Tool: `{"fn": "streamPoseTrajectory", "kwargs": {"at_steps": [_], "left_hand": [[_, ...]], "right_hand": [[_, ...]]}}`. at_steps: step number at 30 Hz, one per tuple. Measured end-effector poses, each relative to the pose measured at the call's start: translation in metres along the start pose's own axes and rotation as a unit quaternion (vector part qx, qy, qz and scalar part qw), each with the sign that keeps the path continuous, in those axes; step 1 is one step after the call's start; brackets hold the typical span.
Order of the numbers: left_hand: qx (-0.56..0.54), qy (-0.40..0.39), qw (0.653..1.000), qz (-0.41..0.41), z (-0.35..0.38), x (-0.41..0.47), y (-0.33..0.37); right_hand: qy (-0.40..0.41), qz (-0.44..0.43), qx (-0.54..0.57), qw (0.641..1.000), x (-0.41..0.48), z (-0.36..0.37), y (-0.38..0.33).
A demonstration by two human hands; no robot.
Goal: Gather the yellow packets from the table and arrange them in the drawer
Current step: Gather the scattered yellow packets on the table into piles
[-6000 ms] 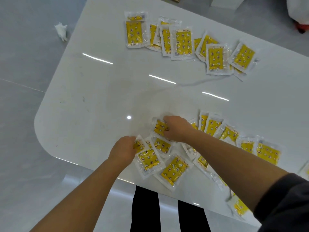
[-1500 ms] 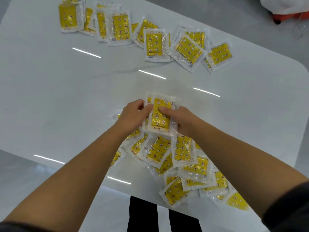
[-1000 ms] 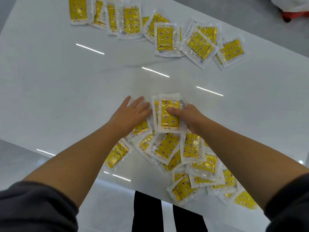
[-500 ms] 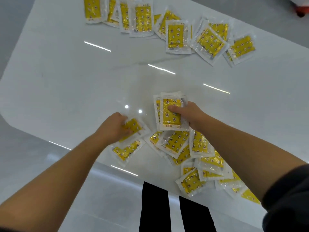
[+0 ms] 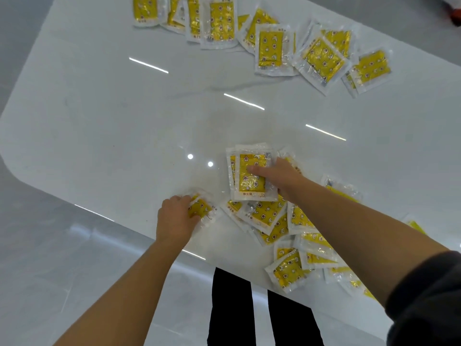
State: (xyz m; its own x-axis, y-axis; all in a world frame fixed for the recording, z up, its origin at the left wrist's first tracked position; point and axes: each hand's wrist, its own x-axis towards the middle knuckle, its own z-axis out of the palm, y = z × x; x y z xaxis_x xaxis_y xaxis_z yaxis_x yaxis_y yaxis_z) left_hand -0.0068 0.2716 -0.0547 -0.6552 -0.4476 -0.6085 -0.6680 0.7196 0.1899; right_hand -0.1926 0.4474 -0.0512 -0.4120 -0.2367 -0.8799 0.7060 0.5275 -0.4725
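Observation:
Yellow packets in clear wrappers lie on a glossy white table (image 5: 104, 116). My right hand (image 5: 279, 176) grips a small stack of packets (image 5: 250, 181), thumb on top, held just above the near pile (image 5: 279, 221). My left hand (image 5: 175, 216) curls its fingers round a single packet (image 5: 202, 208) near the table's front edge, left of the pile. A second row of packets (image 5: 269, 43) is spread along the far side of the table. No drawer is in view.
The table's rounded front-left corner (image 5: 15, 168) and front edge run diagonally below my hands. Grey floor lies beyond it. My dark trouser legs (image 5: 232, 308) show below the edge. A red object (image 5: 455, 20) sits at the top right.
My left hand left the stack, slid left and down to the loose packets near the front edge and closed on one. My right hand kept hold of the stack, almost still.

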Motion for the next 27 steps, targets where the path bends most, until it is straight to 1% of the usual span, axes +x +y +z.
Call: {"fn": "streamPoseTrajectory", "kwargs": {"at_steps": [2, 3, 5, 7, 9, 12, 15, 16, 19, 21, 23, 27], "left_hand": [[0.007, 0.011, 1.0, 0.023, -0.008, 0.005, 0.003], [-0.008, 0.025, 0.999, 0.028, -0.013, 0.007, 0.005], [-0.089, 0.05, 0.995, 0.014, -0.028, 0.012, 0.012], [-0.177, 0.063, 0.982, -0.009, -0.045, 0.021, 0.023], [-0.233, 0.082, 0.969, -0.019, -0.061, 0.031, 0.04], [-0.334, 0.094, 0.937, -0.043, -0.076, 0.051, 0.079], [-0.435, 0.073, 0.896, -0.05, -0.079, 0.075, 0.125], [-0.444, 0.061, 0.893, -0.049, -0.078, 0.085, 0.14], [-0.423, 0.03, 0.905, -0.024, -0.076, 0.111, 0.191], [-0.432, 0.022, 0.902, -0.005, -0.075, 0.128, 0.226], [-0.452, 0.02, 0.892, 0.004, -0.076, 0.144, 0.259], [-0.516, 0.032, 0.856, -0.011, -0.091, 0.182, 0.306]], "right_hand": [[-0.011, 0.004, 0.012, 1.0, 0.001, -0.002, 0.0], [-0.017, 0.006, 0.017, 1.0, 0.001, -0.003, -0.001], [-0.021, 0.008, 0.026, 0.999, 0.001, -0.008, -0.004], [-0.018, 0.007, 0.041, 0.999, 0.002, -0.016, -0.009], [-0.015, 0.004, 0.071, 0.997, 0.003, -0.028, -0.016], [0.003, -0.006, 0.126, 0.992, 0.009, -0.054, -0.026], [0.028, -0.02, 0.184, 0.982, 0.018, -0.086, -0.04], [0.036, -0.023, 0.199, 0.979, 0.021, -0.098, -0.045], [0.067, -0.043, 0.235, 0.969, 0.029, -0.134, -0.061], [0.089, -0.063, 0.254, 0.961, 0.035, -0.159, -0.069], [0.116, -0.081, 0.275, 0.951, 0.04, -0.185, -0.075], [0.142, -0.106, 0.309, 0.935, 0.053, -0.223, -0.095]]}}
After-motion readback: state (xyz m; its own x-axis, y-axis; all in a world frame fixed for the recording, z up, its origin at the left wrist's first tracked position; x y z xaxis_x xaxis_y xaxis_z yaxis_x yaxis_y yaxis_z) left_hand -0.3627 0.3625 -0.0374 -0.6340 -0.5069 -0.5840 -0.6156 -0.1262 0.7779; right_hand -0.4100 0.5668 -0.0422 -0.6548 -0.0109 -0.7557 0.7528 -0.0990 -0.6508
